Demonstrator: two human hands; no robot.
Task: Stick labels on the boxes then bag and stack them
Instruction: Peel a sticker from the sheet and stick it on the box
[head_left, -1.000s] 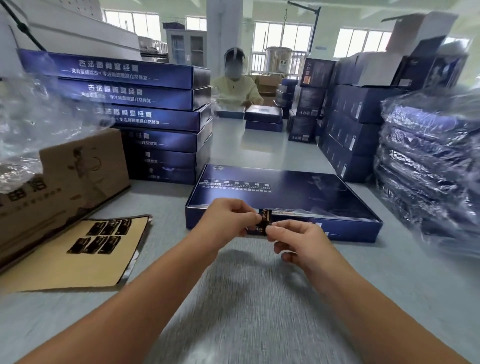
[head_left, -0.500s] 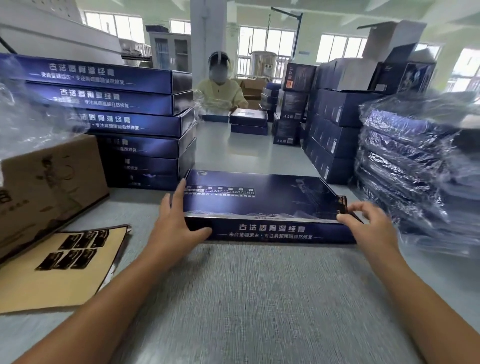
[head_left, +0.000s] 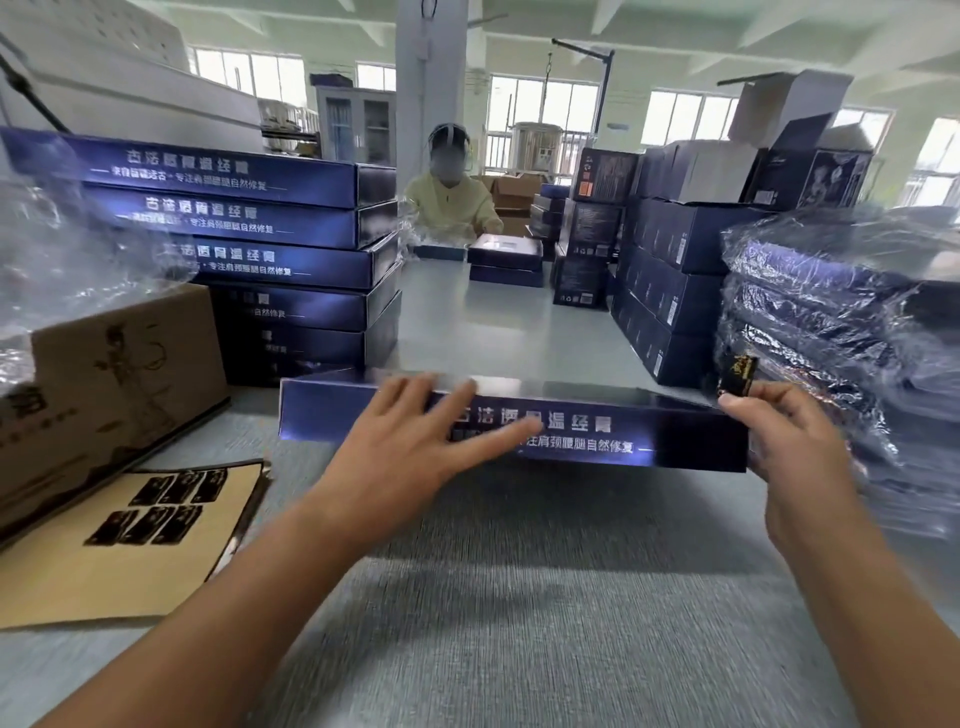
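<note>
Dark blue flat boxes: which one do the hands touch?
The lone dark blue flat box nearest the camera, between left hand and right hand; others sit stacked.

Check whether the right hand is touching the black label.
Touching. The head view shows the right hand pinching the black label by its lower edge.

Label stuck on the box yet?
No: the right hand pinches the label upright at the right end of the box, not flat on it.
</note>
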